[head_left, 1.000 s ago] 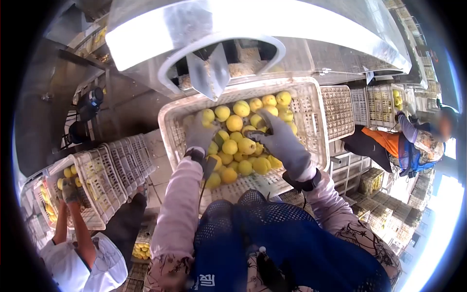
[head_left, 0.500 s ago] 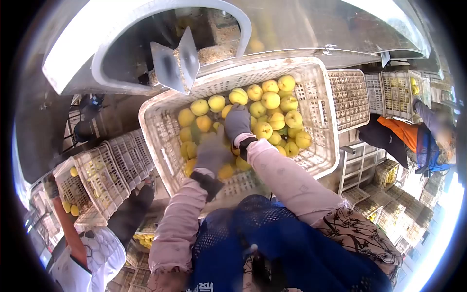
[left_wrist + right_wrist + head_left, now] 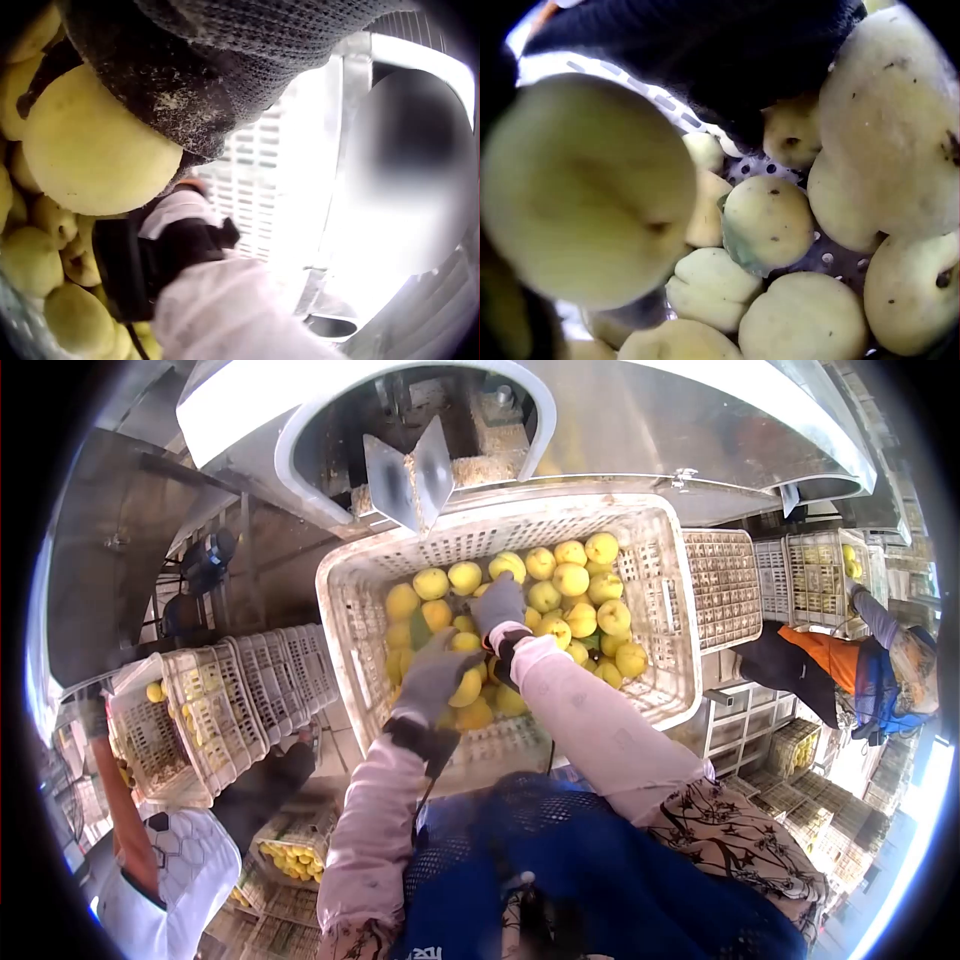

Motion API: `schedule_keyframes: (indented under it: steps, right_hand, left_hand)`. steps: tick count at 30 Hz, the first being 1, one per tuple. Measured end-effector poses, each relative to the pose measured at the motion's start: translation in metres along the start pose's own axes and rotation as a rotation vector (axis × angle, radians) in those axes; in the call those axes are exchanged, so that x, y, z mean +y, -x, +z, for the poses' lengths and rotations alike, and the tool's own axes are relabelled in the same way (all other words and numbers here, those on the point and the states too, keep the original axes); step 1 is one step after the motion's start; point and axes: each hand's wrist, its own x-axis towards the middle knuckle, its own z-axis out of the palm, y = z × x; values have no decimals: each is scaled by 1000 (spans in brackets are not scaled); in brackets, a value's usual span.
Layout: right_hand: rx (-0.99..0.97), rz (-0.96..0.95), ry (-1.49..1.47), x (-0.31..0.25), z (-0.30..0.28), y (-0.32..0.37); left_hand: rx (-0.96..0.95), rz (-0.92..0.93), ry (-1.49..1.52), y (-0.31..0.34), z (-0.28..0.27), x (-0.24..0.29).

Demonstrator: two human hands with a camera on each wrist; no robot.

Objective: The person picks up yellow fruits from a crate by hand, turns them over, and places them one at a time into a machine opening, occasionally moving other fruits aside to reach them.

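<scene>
Yellow fruits [image 3: 571,579] lie in a white plastic crate [image 3: 655,610]. My gloved left hand [image 3: 428,678] is low over the fruits at the left-centre, gripping a yellow fruit [image 3: 97,146] that shows large in the left wrist view. My gloved right hand [image 3: 500,603] reaches down among the fruits just beyond the left, its fingers mostly hidden in the head view. In the right wrist view its dark glove [image 3: 727,56] is above a fruit [image 3: 791,131]; its grip is unclear. A blurred fruit [image 3: 589,195] looms close at the left.
A metal machine with a rounded opening [image 3: 415,445] stands against the crate's far side. Empty-looking crates [image 3: 722,585] adjoin on the right, nested crates [image 3: 255,695] on the left. One person [image 3: 165,870] works at left, another [image 3: 850,670] at right.
My right hand has moved left across the fruits, and my left hand has come nearer to the front. They are now close together, with the left gripping a fruit.
</scene>
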Motion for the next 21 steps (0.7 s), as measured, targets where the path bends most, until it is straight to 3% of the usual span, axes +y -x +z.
schedule_keyframes:
  steps: [2,3,4,5,6,7,8,9,10,11,12,14,15,16,20,21]
  right_hand:
    - [-230,-78,-7,-2,-31,-2]
    - [-282,-255,-244,14,-22,-10]
    - [-329,-429,-480,34,-14,-17]
    - [-428,-392,-634,39,-34,-6]
    - [-467,-609,-906,43,-19,-12]
    - [-522,-588,-950,49,-23,-10]
    - [-580,-566,-996,42,-55,10]
    - [-579,-580,-996,36,-87,33]
    - [-767,-399,-1240,31,-121,60]
    - [-954,-203,-1471,27,-148,82]
    - [-952,-225,-1471,24,-167,98]
    - [-757,-399,-1481,27,-198,120]
    - [-711,-489,-1434,31,-210,124]
    - [-730,-485,-1523,34,-210,122]
    - [-245,-776,-832,39,-234,142]
    - [-230,-782,-834,38,-239,145]
  left_hand:
    - [-42,26,376,34,-26,7]
    - [65,367,174,61,-51,24]
    - [67,371,179,71,-50,16]
    - [48,304,478,79,-54,14]
    - [32,235,774,84,-58,14]
    - [302,706,371,95,-65,12]
    - [315,706,367,102,-68,16]
    - [175,460,761,108,-71,20]
    - [24,193,1135,113,-76,26]
    - [54,149,1237,117,-88,59]
    - [66,163,1228,119,-88,61]
    - [92,213,1301,120,-87,71]
    - [65,161,1497,126,-89,87]
    - [68,178,1490,127,-90,94]
    - [12,222,1687,138,-93,112]
    - [6,234,1678,139,-97,115]
